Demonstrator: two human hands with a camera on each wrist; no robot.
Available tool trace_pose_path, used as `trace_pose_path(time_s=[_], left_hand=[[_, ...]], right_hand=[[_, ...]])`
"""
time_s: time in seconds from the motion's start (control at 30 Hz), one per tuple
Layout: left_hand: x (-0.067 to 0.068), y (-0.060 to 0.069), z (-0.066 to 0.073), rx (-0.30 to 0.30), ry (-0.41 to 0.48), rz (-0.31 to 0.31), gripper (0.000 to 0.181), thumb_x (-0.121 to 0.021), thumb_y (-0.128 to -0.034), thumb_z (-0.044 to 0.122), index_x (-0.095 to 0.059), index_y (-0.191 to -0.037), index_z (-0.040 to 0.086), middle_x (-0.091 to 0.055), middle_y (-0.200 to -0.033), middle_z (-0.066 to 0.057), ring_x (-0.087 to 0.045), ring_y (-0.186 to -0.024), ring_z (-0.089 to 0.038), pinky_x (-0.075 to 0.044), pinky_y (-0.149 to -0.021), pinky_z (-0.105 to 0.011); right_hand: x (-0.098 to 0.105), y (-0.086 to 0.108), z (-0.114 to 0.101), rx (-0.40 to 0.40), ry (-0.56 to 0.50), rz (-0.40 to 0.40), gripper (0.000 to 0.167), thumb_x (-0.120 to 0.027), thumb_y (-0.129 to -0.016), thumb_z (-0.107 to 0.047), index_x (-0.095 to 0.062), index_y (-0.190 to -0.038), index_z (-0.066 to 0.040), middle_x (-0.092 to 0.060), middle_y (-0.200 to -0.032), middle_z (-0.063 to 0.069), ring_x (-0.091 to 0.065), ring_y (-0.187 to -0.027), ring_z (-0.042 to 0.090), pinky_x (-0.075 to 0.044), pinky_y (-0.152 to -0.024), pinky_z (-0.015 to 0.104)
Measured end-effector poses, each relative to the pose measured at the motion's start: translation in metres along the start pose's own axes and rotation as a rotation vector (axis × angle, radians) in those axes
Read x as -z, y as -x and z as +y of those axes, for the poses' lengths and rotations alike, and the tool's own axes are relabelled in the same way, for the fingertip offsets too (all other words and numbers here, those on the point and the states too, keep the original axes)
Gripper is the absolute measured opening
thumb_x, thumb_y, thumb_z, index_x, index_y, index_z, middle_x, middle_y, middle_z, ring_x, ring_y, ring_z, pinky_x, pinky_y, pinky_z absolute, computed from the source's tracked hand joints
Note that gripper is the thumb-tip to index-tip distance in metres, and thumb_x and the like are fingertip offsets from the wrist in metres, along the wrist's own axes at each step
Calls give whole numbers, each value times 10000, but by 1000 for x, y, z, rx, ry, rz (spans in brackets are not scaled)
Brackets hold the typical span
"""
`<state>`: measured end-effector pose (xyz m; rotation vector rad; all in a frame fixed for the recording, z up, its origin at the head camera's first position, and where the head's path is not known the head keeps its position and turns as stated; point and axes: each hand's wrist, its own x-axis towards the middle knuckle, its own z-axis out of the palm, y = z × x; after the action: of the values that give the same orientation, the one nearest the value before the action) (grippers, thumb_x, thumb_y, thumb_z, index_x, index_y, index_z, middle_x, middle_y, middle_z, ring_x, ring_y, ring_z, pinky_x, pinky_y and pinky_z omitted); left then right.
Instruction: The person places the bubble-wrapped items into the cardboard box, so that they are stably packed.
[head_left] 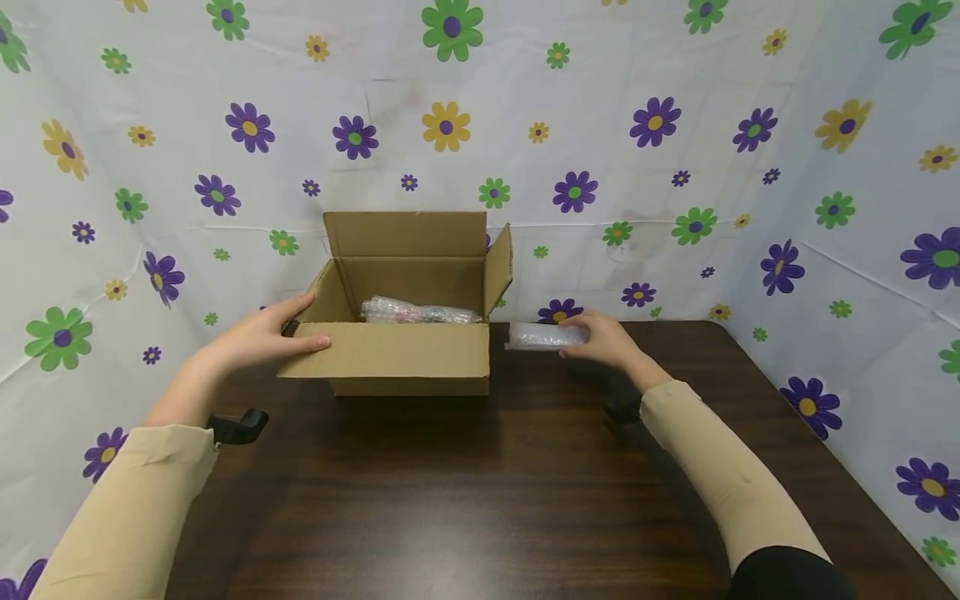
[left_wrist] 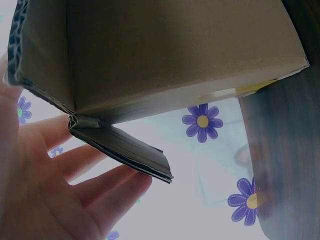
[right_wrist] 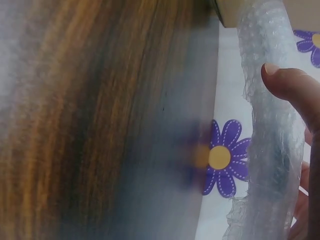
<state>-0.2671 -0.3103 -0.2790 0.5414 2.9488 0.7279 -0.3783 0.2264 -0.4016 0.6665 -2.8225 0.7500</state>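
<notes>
An open cardboard box (head_left: pixel 411 386) stands on the table, its flaps raised or folded outward. My left hand (head_left: pixel 258 337) grips its left front corner. The thumb lies over the front flap (head_left: pixel 405 350), while the fingers (left_wrist: pixel 117 192) reach behind the folded side flap (left_wrist: pixel 125 147). Clear-wrapped bundles (head_left: pixel 416 312) lie inside the box, their contents too small to make out. Right of the box, my right hand (head_left: pixel 603 337) holds a bubble-wrapped package (head_left: pixel 540 335) between thumb and fingers. The right wrist view shows the long bubble wrap (right_wrist: pixel 272 135) with the thumb across it; what it encloses cannot be told.
The dark wooden table (head_left: pixel 450 483) reaches forward to a white cloth backdrop (head_left: pixel 570 275) printed with flowers, which also hangs at both sides. The box's right flap (head_left: pixel 498 265) stands up between the box opening and the package.
</notes>
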Motion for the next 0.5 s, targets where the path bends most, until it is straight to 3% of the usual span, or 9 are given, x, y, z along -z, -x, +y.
trace_pose_path(time_s=[0.2, 0.5], left_hand=[[0, 1, 1, 7, -1, 3, 915, -641, -905, 486, -179, -1543, 20, -176, -1567, -248, -169, -1412, -459, -179, -1100, -623], [0, 1, 1, 8, -1, 3, 906, -641, -908, 479, -185, -1542, 21, -188, -1567, -238, -186, -1408, -454, -191, -1097, -620]], right_hand=[[3, 8, -6, 32, 11, -2, 539, -838, -745, -379, -690, -1201, -132, -634, -1069, 82, -569, -947, 268, -486, -847, 467], [14, 19, -24, 39, 10, -22, 583, -808, -752, -482, -677, -1223, -165, -635, -1148, 86, -577, -1007, 283, -489, -885, 499]])
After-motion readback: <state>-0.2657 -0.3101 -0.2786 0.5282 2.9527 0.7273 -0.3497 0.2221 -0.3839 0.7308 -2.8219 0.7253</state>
